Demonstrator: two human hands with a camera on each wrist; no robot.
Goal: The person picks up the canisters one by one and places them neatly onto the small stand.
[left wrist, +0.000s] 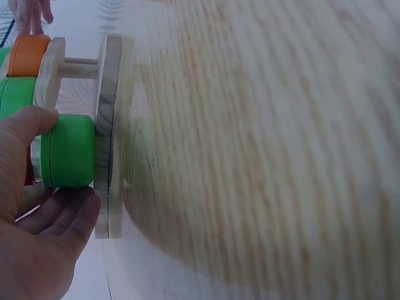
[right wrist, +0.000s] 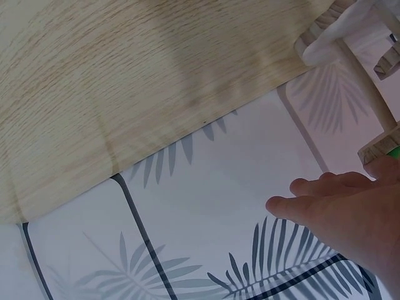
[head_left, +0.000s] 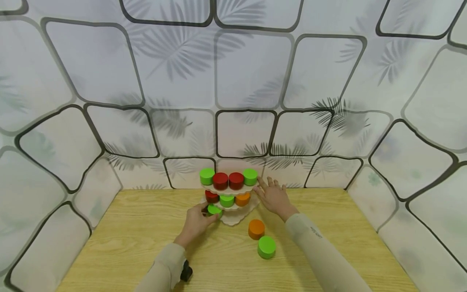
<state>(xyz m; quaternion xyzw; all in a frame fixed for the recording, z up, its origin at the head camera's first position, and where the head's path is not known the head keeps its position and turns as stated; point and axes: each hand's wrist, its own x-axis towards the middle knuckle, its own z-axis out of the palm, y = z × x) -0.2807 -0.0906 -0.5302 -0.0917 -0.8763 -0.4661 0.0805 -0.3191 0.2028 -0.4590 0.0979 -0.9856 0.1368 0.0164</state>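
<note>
A wooden tiered stand point(head_left: 233, 219) with scalloped shelves stands at the back of the table. On its lowest shelf is a green round block point(left wrist: 72, 150), which my left hand point(head_left: 197, 221) pinches between thumb and fingers. Red blocks point(head_left: 220, 181) and green blocks point(head_left: 250, 177) line the top shelf. The middle shelf bears a red block point(head_left: 212, 196), a green block point(head_left: 227, 200) and an orange block point(head_left: 242, 198). My right hand point(head_left: 273, 196) touches the right edge of the top shelf, its other fingers extended.
In front of the stand, a loose orange block point(head_left: 256, 229) and another green block point(head_left: 266, 247) lie on the wooden table point(head_left: 127, 243). A patterned backdrop point(head_left: 244, 134) rises close behind the stand and along both sides.
</note>
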